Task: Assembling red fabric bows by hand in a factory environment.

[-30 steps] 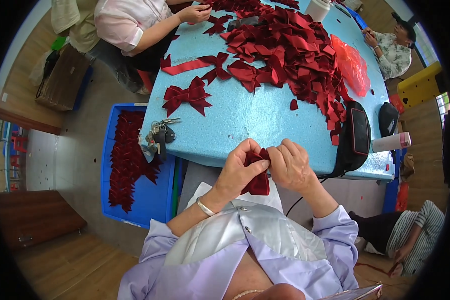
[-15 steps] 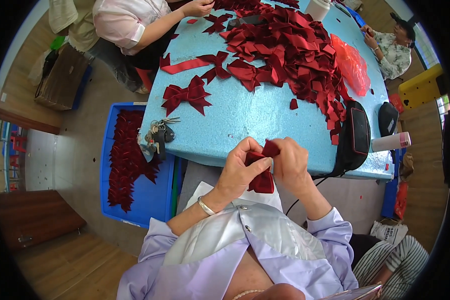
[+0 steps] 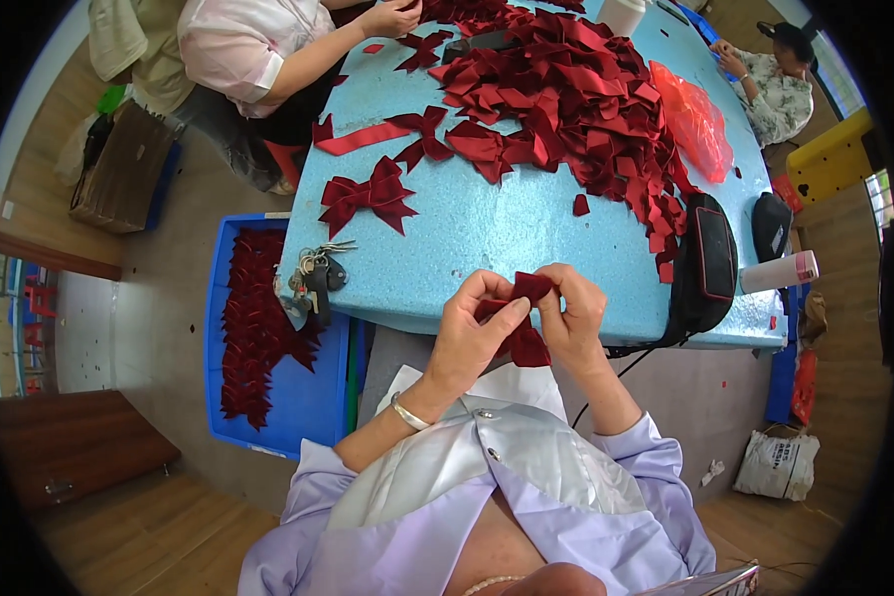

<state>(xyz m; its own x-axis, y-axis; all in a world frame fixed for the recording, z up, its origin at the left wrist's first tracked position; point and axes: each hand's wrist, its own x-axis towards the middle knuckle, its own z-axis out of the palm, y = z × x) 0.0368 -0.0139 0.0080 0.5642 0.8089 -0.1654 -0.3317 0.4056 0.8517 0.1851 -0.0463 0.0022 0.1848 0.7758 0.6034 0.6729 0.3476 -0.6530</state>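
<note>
Between my two hands, just off the near edge of the table, is a dark red velvet ribbon bow (image 3: 528, 348). My left hand (image 3: 480, 323) pinches it at the middle, thumb on top. The fingers of my right hand (image 3: 572, 310) are closed on its upper right loop. Parts of the bow are hidden behind my fingers. On the light blue table (image 3: 417, 268) a finished-looking bow (image 3: 370, 196) lies at the left, with another bow (image 3: 427, 137) and a loose ribbon strip (image 3: 365, 135) behind it. A big heap of red ribbon pieces (image 3: 596, 99) covers the table's far middle.
Bunched keys (image 3: 318, 276) lie at the table's left corner. Below it, a blue crate (image 3: 308, 407) holds rows of red bows (image 3: 253, 328). A black bag (image 3: 707, 263), a pale bottle (image 3: 780, 271) and a red plastic bag (image 3: 693, 124) stand on the right. Two co-workers sit across the table.
My right hand has shifted slightly, and the bow's upper loop now shows more fully spread between my fingers. The person at the lower right has gone out of view.
</note>
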